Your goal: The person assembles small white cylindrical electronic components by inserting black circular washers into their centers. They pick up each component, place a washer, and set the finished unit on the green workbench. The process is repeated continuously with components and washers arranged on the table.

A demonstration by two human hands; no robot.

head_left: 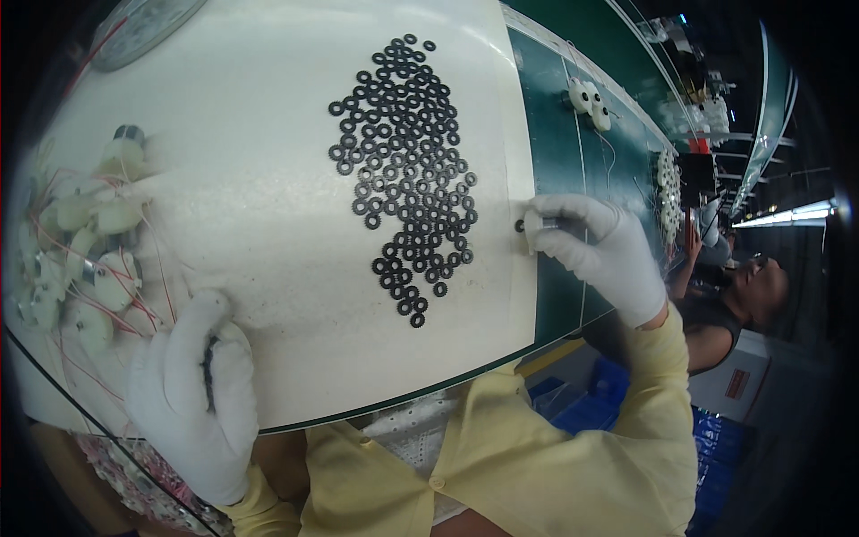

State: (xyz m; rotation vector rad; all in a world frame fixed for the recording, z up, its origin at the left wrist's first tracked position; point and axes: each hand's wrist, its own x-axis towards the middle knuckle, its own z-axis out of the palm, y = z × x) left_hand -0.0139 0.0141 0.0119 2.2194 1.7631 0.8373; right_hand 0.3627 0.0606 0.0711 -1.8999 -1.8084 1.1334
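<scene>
My right hand (595, 251), in a white glove, is at the right edge of the white work sheet. Its thumb and fingers pinch a small pale part (535, 231). A small black ring (520, 225) shows at that part's left end; I cannot tell whether they are joined. To the left, many small black toothed rings (412, 170) lie loosely spread on the sheet. My gloved left hand (197, 385) is closed at the near left edge. A dark streak shows between its fingers, but what they hold is hidden.
Cream motor units (94, 215) with thin red and white wires are heaped at the left. A clear round dish (148, 31) stands far left. Several cream parts (589, 97) lie on the green table strip (559, 143). Another person (743, 300) is at the right.
</scene>
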